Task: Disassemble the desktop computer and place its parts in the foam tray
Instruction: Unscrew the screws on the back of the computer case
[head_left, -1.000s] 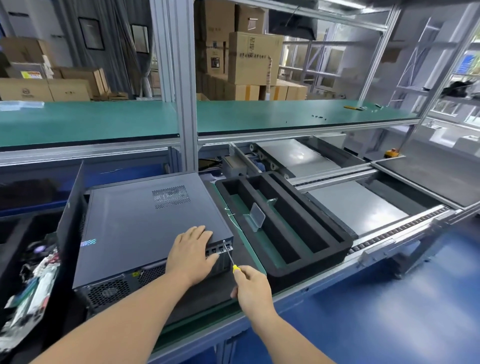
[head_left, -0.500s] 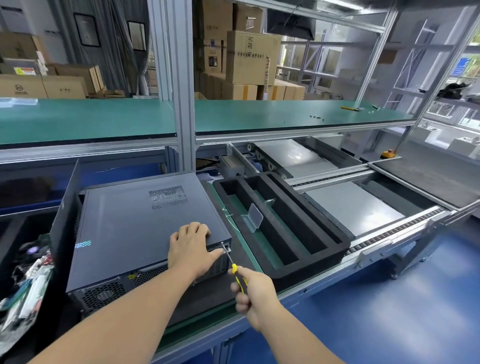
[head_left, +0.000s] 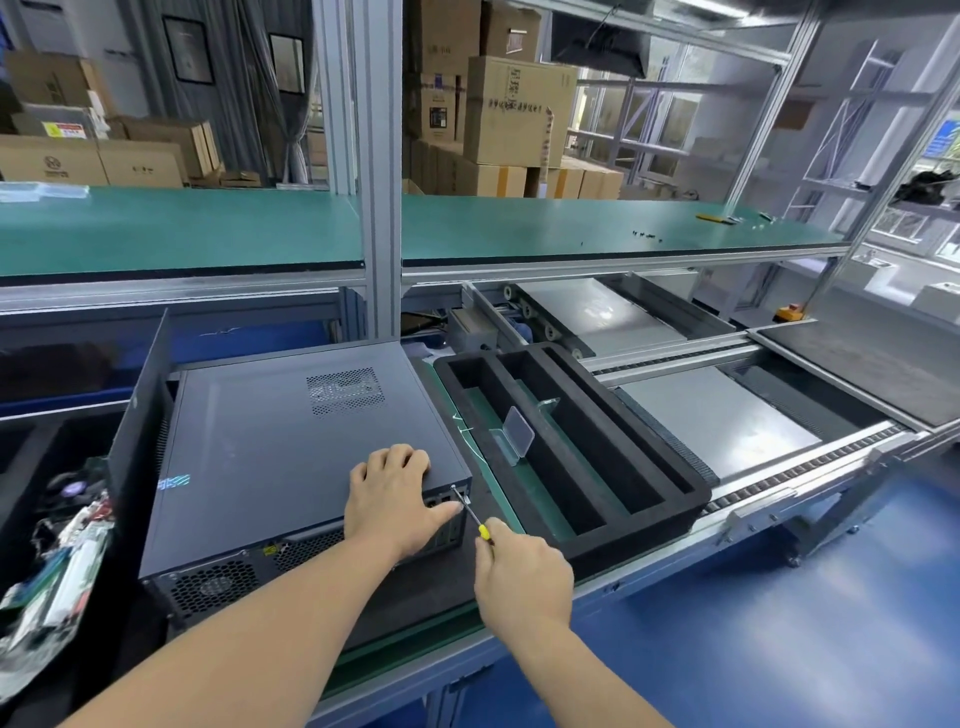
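Step in hand, by judgement: undoing a rear-panel screw. Left hand (head_left: 392, 499) flat on desktop computer (head_left: 291, 457), fingers relaxed, bracing. Right hand (head_left: 519, 577) gripping screwdriver (head_left: 471, 512), tip at upper rear corner. Advisable: keep shaft in line with screw, press firmly. Computer lying flat just left of foam tray (head_left: 644, 457), long axis front-to-back, rear facing wearer.
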